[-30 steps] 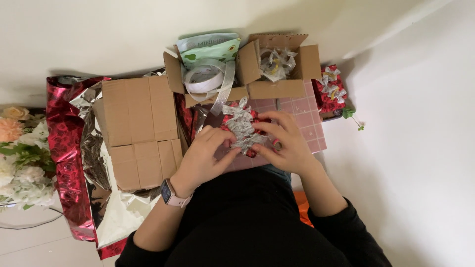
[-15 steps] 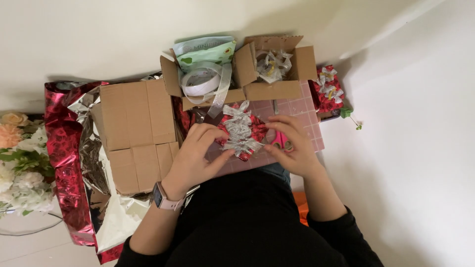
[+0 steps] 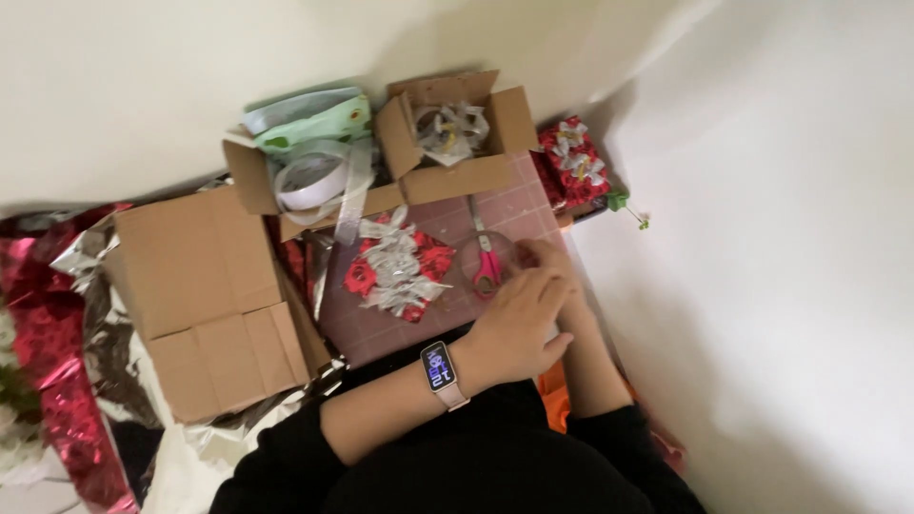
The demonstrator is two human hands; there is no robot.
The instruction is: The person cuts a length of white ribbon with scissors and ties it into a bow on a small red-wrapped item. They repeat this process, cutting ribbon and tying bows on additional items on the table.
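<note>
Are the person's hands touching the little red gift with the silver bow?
Apart. The head view shows bare pink mat between the gift and the left hand; the right hand is farther off, near the scissors.

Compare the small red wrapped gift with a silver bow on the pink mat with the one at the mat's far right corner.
The small red gift on the pink mat lies in front of the person, its silver bow spread wide. The red gift at the corner sits off the mat beside the open cardboard box, its bow tighter. Both have red floral wrap.

Pink-handled scissors [image 3: 486,259] lie flat on the pink cutting mat [image 3: 519,205], blades away
</note>
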